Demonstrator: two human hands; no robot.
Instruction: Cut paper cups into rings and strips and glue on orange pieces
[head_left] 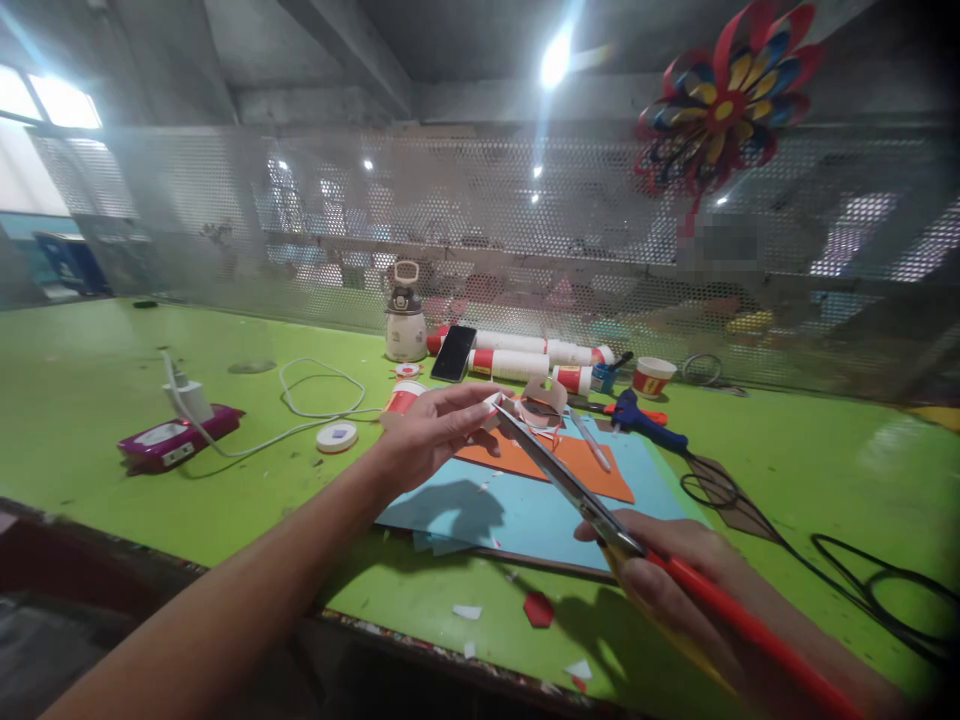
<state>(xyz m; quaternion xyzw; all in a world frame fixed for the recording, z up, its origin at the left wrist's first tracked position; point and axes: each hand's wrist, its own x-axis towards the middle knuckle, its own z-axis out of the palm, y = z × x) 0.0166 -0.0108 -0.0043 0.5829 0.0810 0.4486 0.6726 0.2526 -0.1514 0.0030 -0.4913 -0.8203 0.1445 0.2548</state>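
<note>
Green worktop [847,430] backed by perforated metal screen [465,220]; paper cup [654,377] near the back carries yellow marking on a red band, too small to read. Left hand [442,430] pinches a small white piece [493,402], mostly hidden by fingers, above orange sheet [555,472] and blue sheet [435,500]. Right hand [675,565] closed round scissors [564,480], long metal blades, red and yellow handles, tips at the piece, contact unclear.

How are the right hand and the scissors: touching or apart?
Touching. The head view shows the right hand wrapped around the scissors, pressed against their red handle.
</note>
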